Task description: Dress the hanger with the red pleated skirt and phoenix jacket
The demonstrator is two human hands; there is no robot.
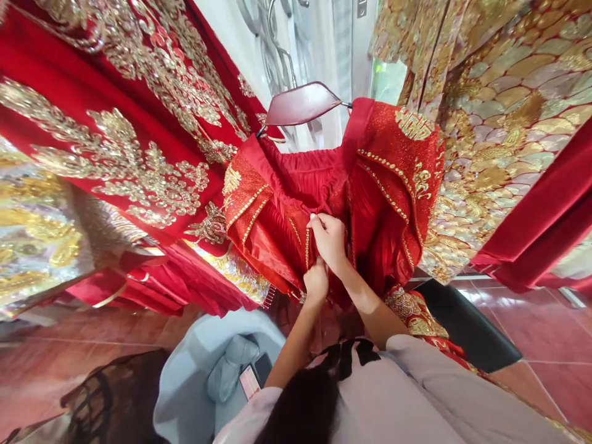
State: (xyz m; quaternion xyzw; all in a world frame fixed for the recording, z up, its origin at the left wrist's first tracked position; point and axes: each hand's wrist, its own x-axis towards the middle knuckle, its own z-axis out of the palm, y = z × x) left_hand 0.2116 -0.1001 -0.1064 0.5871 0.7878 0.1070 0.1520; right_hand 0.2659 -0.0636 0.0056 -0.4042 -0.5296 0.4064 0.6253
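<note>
A red pleated skirt (pixel 388 154) with gold beading and gold emblems hangs from a clip hanger (pixel 303 103), its gathered waistband sagging in the middle. My right hand (pixel 329 240) pinches the front edge of the waistband at the centre, thumb and fingertips together. Just below and slightly left, my left hand (pixel 317 282) is closed on the front cloth of the same skirt, near a line of gold beads. The fingertips of my left hand are partly hidden in the folds.
Red garments with gold embroidery (pixel 152 166) hang at the left, and a gold sequined garment (pixel 499 154) at the right. A pale blue chair (pixel 180 382) holding a phone (pixel 250 382) stands below left. A black seat (pixel 467 320) lies low at right, over red floor tiles (pixel 541 382).
</note>
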